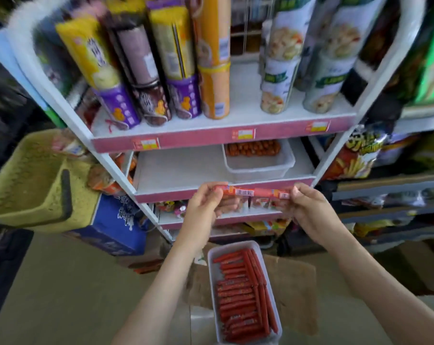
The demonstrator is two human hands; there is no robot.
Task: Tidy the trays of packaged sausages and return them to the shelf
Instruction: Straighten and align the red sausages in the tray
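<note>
Setting: shop aisle, white shelving with pink price strips, snack tubes [171,58] standing on the upper level
Middle shelf [181,170]: bare at the left, probably the gap meant for the tray; clear tub [260,168] of small round sausages at the right
Floor tray [212,270]: on flattened cardboard [293,282] below the hands, packed with red sausage sticks, most crosswise, a few lengthwise along the right wall
Packaged sausage stick [255,191]: stretched level before the shelf edge, likely for straightening before laying in
Left hand [206,202]: fingers curled, pinching the left end
Right hand [308,207]: pinching the right end
Stage: sorting, tray not yet returned
</note>
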